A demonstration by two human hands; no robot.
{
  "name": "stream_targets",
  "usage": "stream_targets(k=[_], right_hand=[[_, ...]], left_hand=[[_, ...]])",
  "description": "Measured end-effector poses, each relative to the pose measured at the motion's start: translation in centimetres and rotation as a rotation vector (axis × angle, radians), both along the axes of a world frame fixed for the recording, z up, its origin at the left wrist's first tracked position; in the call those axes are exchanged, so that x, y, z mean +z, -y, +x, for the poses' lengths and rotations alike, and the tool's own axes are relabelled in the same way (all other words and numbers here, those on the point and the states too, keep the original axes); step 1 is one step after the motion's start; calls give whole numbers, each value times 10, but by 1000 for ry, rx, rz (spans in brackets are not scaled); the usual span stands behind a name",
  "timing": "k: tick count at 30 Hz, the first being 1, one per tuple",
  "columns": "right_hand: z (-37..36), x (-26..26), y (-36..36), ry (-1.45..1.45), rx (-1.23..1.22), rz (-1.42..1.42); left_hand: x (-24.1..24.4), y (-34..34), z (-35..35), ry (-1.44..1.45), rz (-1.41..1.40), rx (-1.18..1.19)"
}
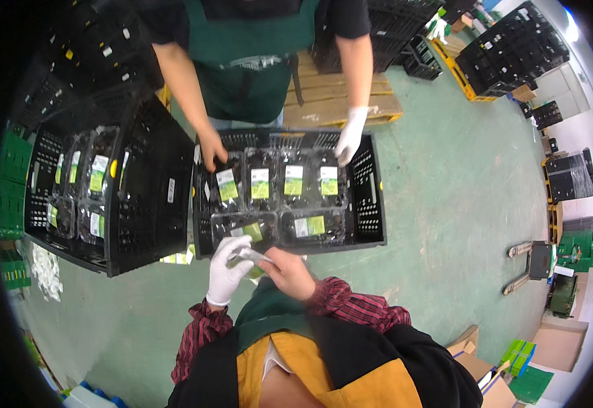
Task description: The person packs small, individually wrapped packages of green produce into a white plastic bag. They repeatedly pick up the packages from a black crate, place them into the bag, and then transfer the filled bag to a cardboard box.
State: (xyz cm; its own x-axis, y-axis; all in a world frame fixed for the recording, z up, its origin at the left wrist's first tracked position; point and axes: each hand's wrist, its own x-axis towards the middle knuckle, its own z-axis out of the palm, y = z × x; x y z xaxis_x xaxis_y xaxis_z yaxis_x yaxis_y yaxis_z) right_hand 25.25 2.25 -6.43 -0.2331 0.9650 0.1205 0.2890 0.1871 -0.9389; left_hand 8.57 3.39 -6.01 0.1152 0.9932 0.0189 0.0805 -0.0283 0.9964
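My left hand (227,270), in a white glove, and my bare right hand (290,273) meet at the near edge of a black plastic crate (370,242). Between them they pinch a thin pale strip (254,255); a green part shows beneath it, and I cannot tell exactly what it is. Several clear plastic clamshell packs (293,199) with dark contents lie in the crate, bearing white-and-green labels. The nearest left pack (225,224) sits just beyond my gloved fingers. Across the crate, a co-worker's bare hand (212,148) and white-gloved hand (351,136) reach over the far packs.
To the left stands another black crate (153,224) holding similar packs. Behind the co-worker in a green apron (250,76) lies a wooden pallet (322,109). Stacked black crates (510,48) stand far right, and a pallet jack (536,262) rests on the green floor (454,204).
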Motion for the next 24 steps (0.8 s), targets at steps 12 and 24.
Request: stream_targets(k=[12, 24], right_hand=[[7, 57, -17, -207, 113, -8], [-5, 51, -11, -174, 324, -40]], left_hand=[[60, 16, 4, 209, -125, 56], [86, 28, 13, -4, -3, 289]])
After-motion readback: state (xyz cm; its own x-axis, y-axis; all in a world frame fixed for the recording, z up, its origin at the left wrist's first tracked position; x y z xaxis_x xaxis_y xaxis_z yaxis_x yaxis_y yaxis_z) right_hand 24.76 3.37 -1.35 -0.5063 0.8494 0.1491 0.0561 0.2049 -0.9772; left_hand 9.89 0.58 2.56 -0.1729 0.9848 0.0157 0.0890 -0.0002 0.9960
